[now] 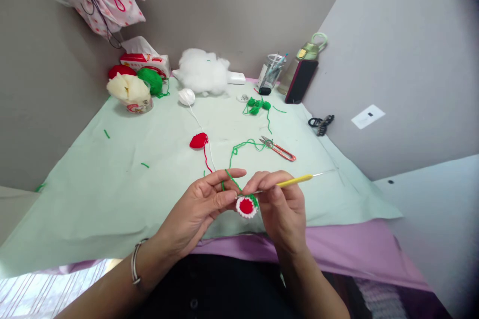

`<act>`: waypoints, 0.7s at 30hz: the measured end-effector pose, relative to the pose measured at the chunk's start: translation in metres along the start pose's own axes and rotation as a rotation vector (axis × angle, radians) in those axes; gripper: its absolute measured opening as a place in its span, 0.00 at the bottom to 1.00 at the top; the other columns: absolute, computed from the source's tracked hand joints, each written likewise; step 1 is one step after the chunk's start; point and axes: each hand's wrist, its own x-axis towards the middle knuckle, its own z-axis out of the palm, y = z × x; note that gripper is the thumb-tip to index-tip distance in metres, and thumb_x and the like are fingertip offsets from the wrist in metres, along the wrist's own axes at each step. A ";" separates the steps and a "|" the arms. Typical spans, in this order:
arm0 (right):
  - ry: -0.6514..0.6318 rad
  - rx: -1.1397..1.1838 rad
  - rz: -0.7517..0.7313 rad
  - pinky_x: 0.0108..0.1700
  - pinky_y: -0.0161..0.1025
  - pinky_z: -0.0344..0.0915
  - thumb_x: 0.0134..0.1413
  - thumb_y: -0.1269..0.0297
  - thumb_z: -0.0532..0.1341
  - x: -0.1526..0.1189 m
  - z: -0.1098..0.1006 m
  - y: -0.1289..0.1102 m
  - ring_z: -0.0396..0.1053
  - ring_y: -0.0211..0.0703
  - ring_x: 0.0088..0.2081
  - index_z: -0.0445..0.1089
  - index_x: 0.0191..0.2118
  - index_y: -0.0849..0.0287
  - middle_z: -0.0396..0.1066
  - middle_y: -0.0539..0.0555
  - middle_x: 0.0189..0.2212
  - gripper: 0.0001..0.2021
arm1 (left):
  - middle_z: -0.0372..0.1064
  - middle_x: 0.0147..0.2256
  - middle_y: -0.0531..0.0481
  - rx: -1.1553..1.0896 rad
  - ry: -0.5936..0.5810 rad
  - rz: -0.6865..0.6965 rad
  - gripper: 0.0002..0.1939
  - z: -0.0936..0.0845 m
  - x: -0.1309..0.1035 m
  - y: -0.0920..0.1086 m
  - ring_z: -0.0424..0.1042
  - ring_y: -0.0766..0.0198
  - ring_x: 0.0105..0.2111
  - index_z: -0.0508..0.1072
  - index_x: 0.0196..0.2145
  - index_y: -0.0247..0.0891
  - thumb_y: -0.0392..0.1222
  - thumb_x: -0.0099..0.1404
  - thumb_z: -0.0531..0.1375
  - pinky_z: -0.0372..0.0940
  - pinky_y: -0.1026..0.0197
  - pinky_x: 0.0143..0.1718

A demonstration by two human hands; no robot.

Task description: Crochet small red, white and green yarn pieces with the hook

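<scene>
A small round crochet piece (pixel 246 207), red in the middle with a white rim and some green stitches at its upper right, is pinched at its left edge by my left hand (pixel 207 199). Green yarn (pixel 234 179) runs over the fingers of that hand and back to the table. My right hand (pixel 282 202) is closed on a yellow-handled crochet hook (pixel 295 181), whose working tip meets the top of the piece. Beyond the hands lie a red crochet piece (pixel 198 140) with a red tail and orange-handled thread snips (pixel 281 150).
At the back are a tissue box (pixel 145 64), a green yarn ball (pixel 150 81), white stuffing (pixel 202 72), a white yarn ball (pixel 186 96), green crochet pieces (pixel 258 105), a clear cup (pixel 270 74) and a phone (pixel 301 81). A black hair clip (pixel 322 124) lies right.
</scene>
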 end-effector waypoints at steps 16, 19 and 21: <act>-0.084 -0.738 -0.411 0.40 0.44 0.78 0.68 0.74 0.62 -0.010 0.001 -0.005 0.79 0.47 0.43 0.77 0.56 0.48 0.81 0.56 0.45 0.18 | 0.76 0.35 0.52 0.144 0.111 0.132 0.22 0.005 -0.005 -0.002 0.74 0.61 0.40 0.85 0.51 0.46 0.43 0.58 0.77 0.67 0.60 0.47; -0.083 -0.974 -0.528 0.41 0.44 0.79 0.62 0.78 0.66 -0.018 -0.002 0.001 0.79 0.49 0.46 0.76 0.60 0.44 0.79 0.56 0.46 0.26 | 0.75 0.34 0.53 0.035 0.129 0.088 0.24 0.009 -0.003 -0.007 0.72 0.63 0.38 0.84 0.52 0.46 0.43 0.57 0.77 0.67 0.61 0.46; -0.074 -0.994 -0.578 0.41 0.44 0.79 0.61 0.78 0.66 -0.021 -0.003 0.003 0.79 0.50 0.45 0.76 0.61 0.44 0.79 0.56 0.45 0.26 | 0.75 0.35 0.52 -0.066 0.083 -0.011 0.24 0.008 -0.003 -0.007 0.71 0.65 0.37 0.84 0.52 0.44 0.43 0.58 0.77 0.67 0.62 0.45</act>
